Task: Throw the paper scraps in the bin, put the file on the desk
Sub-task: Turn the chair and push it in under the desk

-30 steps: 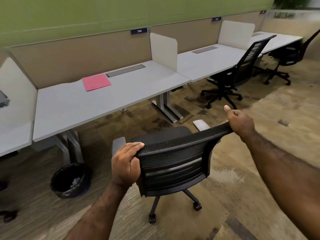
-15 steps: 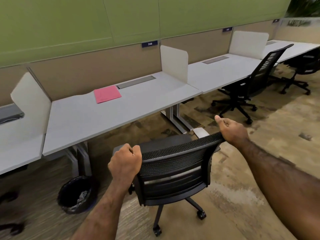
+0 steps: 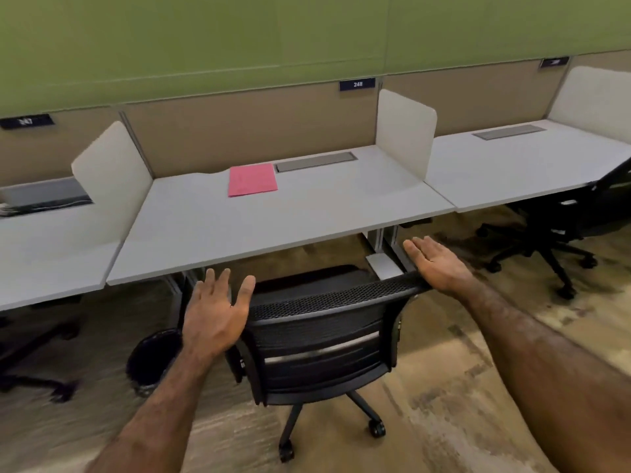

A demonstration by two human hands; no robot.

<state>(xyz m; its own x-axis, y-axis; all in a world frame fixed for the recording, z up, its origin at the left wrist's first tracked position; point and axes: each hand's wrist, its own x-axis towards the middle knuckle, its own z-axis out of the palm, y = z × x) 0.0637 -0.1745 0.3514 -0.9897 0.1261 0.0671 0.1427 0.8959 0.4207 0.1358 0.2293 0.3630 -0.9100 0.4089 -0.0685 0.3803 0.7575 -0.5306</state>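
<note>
A pink file (image 3: 252, 180) lies flat at the back of the grey desk (image 3: 218, 227), beside a cable hatch. A black lined bin (image 3: 150, 360) stands on the floor under the desk's left front corner, partly hidden by my left forearm; its contents are hidden. A black mesh office chair (image 3: 324, 339) stands in front of the desk, seat pointing under it. My left hand (image 3: 216, 312) is open with fingers spread, at the left top corner of the chair back. My right hand (image 3: 435, 262) is open, palm resting at the right top corner of the back.
White divider panels (image 3: 404, 128) stand at both sides of the desk. Another black chair (image 3: 573, 227) sits at the neighbouring desk to the right. A chair base (image 3: 37, 367) shows at the far left on the carpet.
Both hands have let go of the chair back and opened. The chair now stands closer to the desk, and my view has turned to face the desk squarely.
</note>
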